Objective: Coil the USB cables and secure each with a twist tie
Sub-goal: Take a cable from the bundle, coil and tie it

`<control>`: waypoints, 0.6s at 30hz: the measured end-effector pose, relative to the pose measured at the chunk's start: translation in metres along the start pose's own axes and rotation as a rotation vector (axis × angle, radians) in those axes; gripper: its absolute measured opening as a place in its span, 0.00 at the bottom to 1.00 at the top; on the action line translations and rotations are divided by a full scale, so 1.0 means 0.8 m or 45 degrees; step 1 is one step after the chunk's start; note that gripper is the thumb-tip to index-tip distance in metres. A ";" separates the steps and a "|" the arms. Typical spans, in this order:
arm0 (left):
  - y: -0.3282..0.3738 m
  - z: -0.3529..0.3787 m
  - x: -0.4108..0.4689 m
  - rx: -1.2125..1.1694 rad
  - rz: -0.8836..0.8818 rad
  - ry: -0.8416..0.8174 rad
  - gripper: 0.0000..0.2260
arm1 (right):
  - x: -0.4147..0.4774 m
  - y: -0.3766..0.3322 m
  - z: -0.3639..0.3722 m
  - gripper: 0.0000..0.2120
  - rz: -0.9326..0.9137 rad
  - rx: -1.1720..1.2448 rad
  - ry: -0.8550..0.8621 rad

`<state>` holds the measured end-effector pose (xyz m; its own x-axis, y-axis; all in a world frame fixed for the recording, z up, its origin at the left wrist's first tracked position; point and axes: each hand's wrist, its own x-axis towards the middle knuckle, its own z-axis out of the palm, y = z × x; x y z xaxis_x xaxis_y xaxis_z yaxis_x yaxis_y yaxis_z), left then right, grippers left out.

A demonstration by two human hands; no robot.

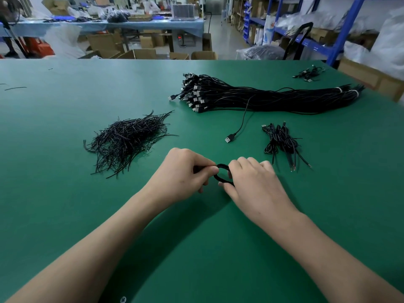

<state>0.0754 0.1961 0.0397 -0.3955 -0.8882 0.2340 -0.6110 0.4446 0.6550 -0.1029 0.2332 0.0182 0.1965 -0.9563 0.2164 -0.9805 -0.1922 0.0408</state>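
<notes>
A black USB cable coil point(221, 174) sits between my two hands just above the green table point(65, 119). My left hand point(185, 171) pinches the coil's left end with thumb and curled fingers. My right hand point(251, 182) grips the coil's right side, and most of the coil is hidden under its fingers. A heap of black twist ties point(129, 138) lies to the left. A big bundle of straight USB cables point(262, 97) lies at the back, with one loose cable point(240, 123) trailing toward me. Tied coils point(282, 141) lie at the right.
A few more cables point(309, 73) lie at the far right corner of the table. A stray tie point(15, 88) lies at the far left. Beyond the table's far edge are cardboard boxes point(144, 54), a blue-covered bench point(153, 24) and blue shelving point(341, 36).
</notes>
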 end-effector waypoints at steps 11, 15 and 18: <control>-0.005 -0.009 -0.001 -0.034 -0.002 -0.094 0.07 | 0.003 0.005 0.004 0.14 -0.131 -0.180 -0.007; -0.009 -0.004 -0.003 0.500 0.174 -0.189 0.10 | 0.005 0.008 -0.002 0.21 -0.256 -0.213 -0.158; -0.002 0.013 -0.007 0.919 0.450 -0.098 0.17 | 0.011 0.013 -0.017 0.22 -0.304 -0.257 -0.177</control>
<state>0.0715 0.2019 0.0302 -0.6781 -0.6825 0.2728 -0.7229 0.6862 -0.0803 -0.1112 0.2254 0.0335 0.4052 -0.9132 0.0429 -0.8849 -0.3800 0.2693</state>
